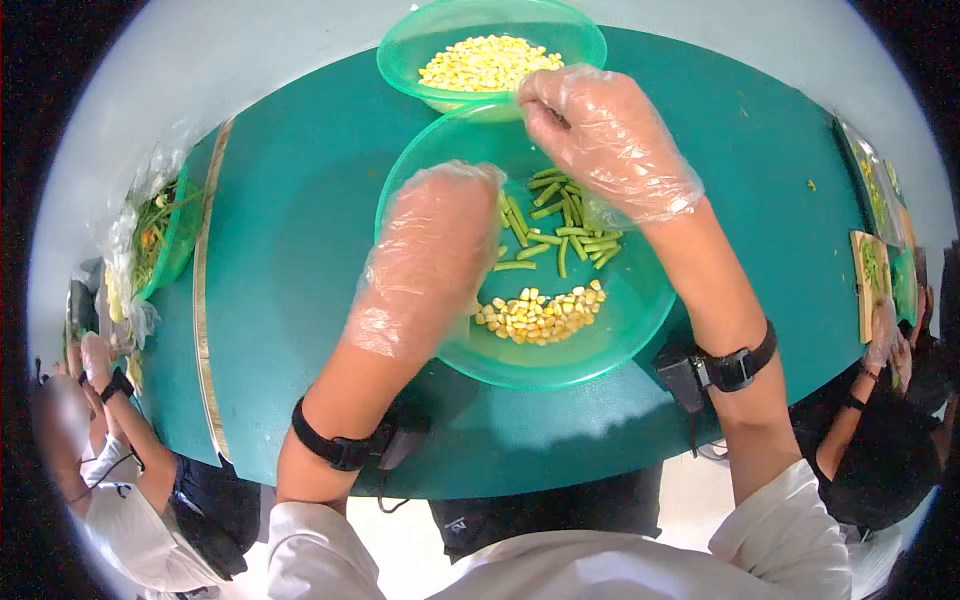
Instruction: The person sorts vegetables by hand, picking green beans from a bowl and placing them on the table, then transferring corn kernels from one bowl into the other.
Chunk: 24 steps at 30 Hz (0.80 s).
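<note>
A large green plastic bowl (pixel 630 300) stands in front of me with cut green beans (pixel 565 225) in its middle and a group of corn kernels (pixel 540 318) near its front. My left hand (pixel 435 255), in a clear plastic glove, is over the bowl's left side; its back faces me and its fingers are hidden. Above the far right part of the bowl is my gloved right hand (pixel 605 130), fingers curled and pinched near the second bowl's edge. Whatever lies between those fingertips, if anything, is hidden.
Behind the large bowl, a second green bowl (pixel 395 50) holds many corn kernels. The green table (pixel 300 250) carries a pale strip (pixel 205 300) at left. Further left are vegetables in a basket (pixel 180 235); a cutting board (pixel 862 290) lies at right. Co-workers are at both sides.
</note>
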Tool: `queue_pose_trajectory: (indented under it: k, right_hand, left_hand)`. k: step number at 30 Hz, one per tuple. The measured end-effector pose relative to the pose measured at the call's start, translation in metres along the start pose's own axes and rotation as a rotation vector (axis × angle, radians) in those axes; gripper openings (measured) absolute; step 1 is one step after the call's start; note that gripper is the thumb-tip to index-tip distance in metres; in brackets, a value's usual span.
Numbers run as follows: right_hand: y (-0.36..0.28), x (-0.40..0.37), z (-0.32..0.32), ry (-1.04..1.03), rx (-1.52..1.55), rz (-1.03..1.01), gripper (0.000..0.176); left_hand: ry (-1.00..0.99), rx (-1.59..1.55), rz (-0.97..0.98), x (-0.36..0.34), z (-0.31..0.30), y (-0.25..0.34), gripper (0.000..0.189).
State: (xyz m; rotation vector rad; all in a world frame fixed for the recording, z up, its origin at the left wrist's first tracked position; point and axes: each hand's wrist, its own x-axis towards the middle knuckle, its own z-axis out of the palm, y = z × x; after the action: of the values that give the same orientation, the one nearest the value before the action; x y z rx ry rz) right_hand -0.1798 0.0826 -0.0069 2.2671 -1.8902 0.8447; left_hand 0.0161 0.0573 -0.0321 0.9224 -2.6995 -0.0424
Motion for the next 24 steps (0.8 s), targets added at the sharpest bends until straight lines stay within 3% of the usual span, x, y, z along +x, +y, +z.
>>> queue_pose_trajectory:
  k: [4, 7, 13, 24]
  right_hand:
    - [0.003, -0.003, 0.007, -0.207, 0.021, -0.054, 0.017]
    - [-0.002, -0.006, 0.004, -0.319, 0.072, 0.024, 0.019]
    - [0.004, -0.007, 0.005, -0.592, 0.302, -0.108, 0.02]
    - [-0.012, -0.013, 0.001, -0.722, 0.201, -0.079, 0.015]
  left_hand:
    - [0.039, -0.035, -0.052, 0.001, -0.001, -0.002, 0.016]
    - [0.034, -0.035, -0.048, 0.001, -0.003, -0.002, 0.017]
    - [0.007, -0.079, -0.025, 0.0, -0.008, -0.001, 0.019]
    - [-0.015, -0.101, -0.007, 0.0, -0.001, -0.006, 0.022]
